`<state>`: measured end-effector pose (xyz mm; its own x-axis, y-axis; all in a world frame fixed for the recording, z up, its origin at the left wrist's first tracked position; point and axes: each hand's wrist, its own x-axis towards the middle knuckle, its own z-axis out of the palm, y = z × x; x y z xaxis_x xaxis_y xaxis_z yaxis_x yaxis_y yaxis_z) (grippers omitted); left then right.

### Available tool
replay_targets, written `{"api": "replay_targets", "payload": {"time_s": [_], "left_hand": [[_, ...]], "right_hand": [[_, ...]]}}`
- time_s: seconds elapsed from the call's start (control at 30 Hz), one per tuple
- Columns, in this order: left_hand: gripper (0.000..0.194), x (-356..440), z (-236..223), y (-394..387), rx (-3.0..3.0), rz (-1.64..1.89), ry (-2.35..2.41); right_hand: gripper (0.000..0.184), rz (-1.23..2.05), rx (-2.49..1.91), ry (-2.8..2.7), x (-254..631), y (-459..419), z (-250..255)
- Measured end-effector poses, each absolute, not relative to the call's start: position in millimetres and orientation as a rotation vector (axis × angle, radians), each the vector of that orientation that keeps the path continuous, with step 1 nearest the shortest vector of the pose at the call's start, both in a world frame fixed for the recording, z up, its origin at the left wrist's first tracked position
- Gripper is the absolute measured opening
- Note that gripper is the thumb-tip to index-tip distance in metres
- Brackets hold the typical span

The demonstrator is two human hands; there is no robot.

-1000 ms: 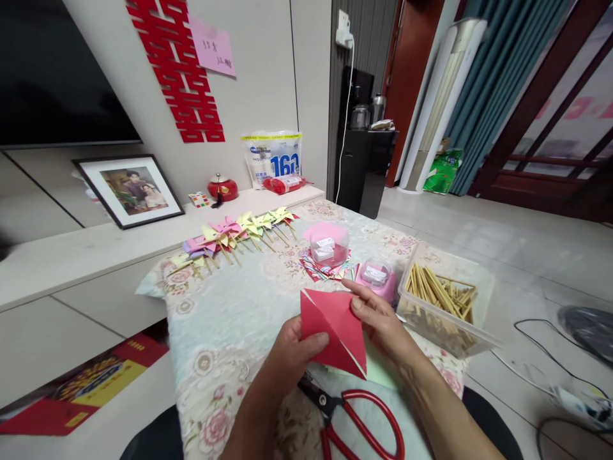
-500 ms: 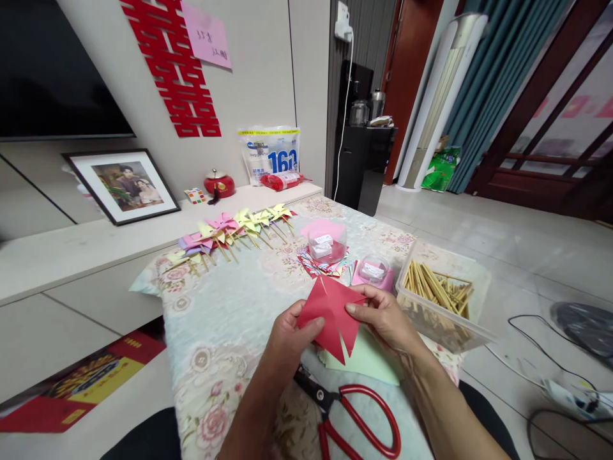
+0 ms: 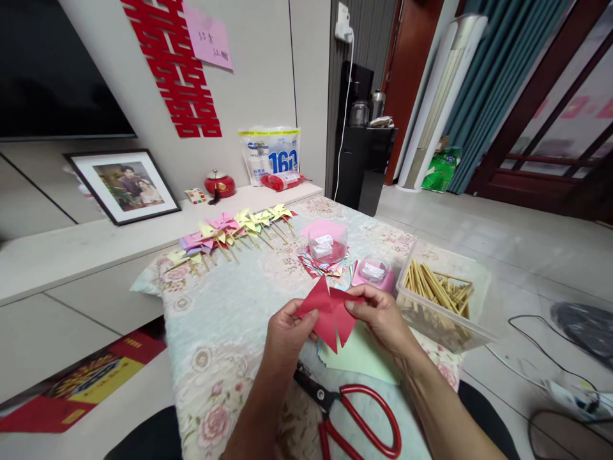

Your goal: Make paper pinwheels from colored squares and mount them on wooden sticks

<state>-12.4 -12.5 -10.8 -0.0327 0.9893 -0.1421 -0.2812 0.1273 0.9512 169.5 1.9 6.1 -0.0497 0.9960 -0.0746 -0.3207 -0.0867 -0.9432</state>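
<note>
A red paper square (image 3: 330, 315) with slits cut in from its corners is held up above the table between both my hands. My left hand (image 3: 292, 329) pinches its left corner, thumb on top. The right corner is gripped by my right hand (image 3: 376, 313), thumb over the paper. Below the square lies a stack of pale green paper (image 3: 361, 358). Scissors with red handles (image 3: 371, 418) rest on the cloth under my wrists, the blades partly hidden by my left forearm.
Finished paper pinwheels (image 3: 230, 230) lie along the far left. Two small clear containers (image 3: 327, 246) sit on coloured paper ahead. A plastic bin (image 3: 445, 326) of bamboo sticks stands at right. Behind is a ledge with a framed photo (image 3: 125, 185).
The red paper has turned slightly and bent between my hands, so the slits at its top and bottom now gape. My hands have stayed nearly in place.
</note>
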Motion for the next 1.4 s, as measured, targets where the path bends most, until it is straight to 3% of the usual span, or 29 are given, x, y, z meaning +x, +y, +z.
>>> {"api": "replay_targets", "payload": {"time_s": [0.3,0.5,0.73,1.07,1.4], "left_hand": [[0.050,1,5,-22,0.611,1.235,0.769],[0.036,5,-1,-23,0.592,1.228,0.790],[0.040,7,-5,-22,0.503,1.306,0.920],[0.021,3,4,-20,0.620,1.381,0.955],[0.014,-16,2,-20,1.063,1.398,0.948]], "right_hand": [[0.021,1.321,-1.016,-1.063,159,-1,2],[0.022,1.338,-1.031,-1.124,158,-1,3],[0.018,1.250,-1.080,-1.184,161,0,-2],[0.014,1.217,-1.061,-1.244,165,0,5],[0.027,1.399,-0.980,-1.301,201,-2,24]]}}
